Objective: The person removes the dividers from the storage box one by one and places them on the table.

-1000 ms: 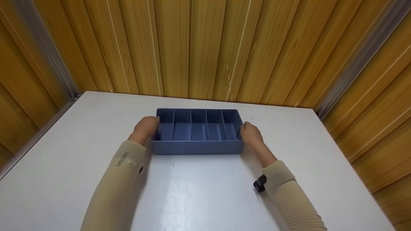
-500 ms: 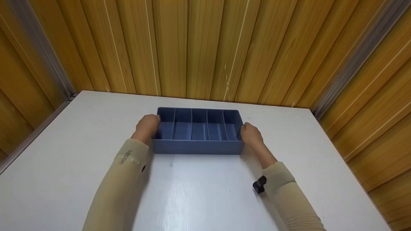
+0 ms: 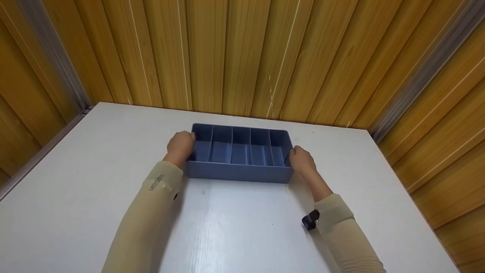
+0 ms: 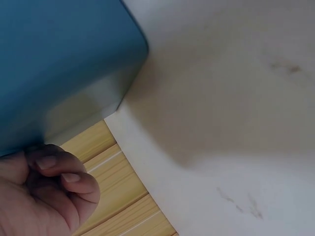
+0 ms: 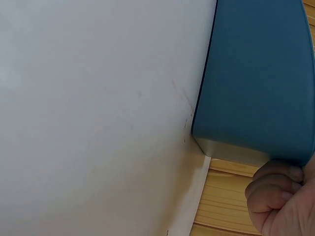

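Note:
A blue divided storage box is on the white table near its back edge, its open top showing several narrow compartments split by thin upright dividers. My left hand grips its left end, thumb over the rim. At the other end my right hand holds the right wall the same way. Curled fingers show under the box's rim in the left wrist view. The right wrist view also shows bent fingers against the box end. Whether the box's underside touches the table is hard to tell.
The white table has faint scuff marks. Behind it stands a ribbed, wood-patterned wall, with similar panels at both sides. A small black device is strapped at my right sleeve.
The box has shifted a little to the right and turned slightly, its left end now farther back. Both hands keep their hold and move along with it.

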The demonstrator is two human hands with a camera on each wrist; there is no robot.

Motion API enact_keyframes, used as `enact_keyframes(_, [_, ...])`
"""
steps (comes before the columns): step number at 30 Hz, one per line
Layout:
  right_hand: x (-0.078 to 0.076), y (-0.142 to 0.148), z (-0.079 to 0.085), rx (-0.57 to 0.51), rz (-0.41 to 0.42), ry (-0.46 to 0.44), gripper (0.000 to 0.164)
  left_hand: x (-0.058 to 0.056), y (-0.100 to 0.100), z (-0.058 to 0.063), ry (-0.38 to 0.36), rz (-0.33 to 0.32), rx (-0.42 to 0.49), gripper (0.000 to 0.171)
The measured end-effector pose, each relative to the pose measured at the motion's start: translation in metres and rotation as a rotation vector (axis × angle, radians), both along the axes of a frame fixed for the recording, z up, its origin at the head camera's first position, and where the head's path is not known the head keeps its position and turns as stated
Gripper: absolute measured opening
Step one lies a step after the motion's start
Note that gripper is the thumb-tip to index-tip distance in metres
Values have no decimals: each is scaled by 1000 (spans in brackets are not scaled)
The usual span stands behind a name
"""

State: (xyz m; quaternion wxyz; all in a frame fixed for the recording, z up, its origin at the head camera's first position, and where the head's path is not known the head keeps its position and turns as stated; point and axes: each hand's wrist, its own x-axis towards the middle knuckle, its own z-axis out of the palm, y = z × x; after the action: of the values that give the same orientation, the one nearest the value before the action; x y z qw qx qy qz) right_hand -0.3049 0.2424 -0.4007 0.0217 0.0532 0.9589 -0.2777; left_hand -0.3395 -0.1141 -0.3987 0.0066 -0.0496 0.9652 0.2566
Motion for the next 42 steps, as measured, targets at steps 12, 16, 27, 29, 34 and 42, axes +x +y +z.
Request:
enact_keyframes(12, [6, 10, -1, 15, -4, 36, 43, -1, 11, -3, 19, 17, 17, 48])
enact_keyframes(16, [8, 11, 0, 22, -5, 25, 45, 0, 12, -3, 18, 17, 7, 48])
enact_keyframes(27, [15, 15, 0, 32, 21, 2, 49, 8, 16, -5, 15, 5, 34, 48])
enact_keyframes(29, [16, 15, 1, 25, 21, -1, 48, 9, 17, -5, 19, 8, 33, 48])
enact_keyframes(34, [19, 18, 1, 0, 14, -2, 42, 13, 19, -5, 18, 15, 35, 48])
enact_keyframes(42, [21, 21, 3, 17, 32, -6, 36, 17, 20, -3, -16, 19, 41, 48])
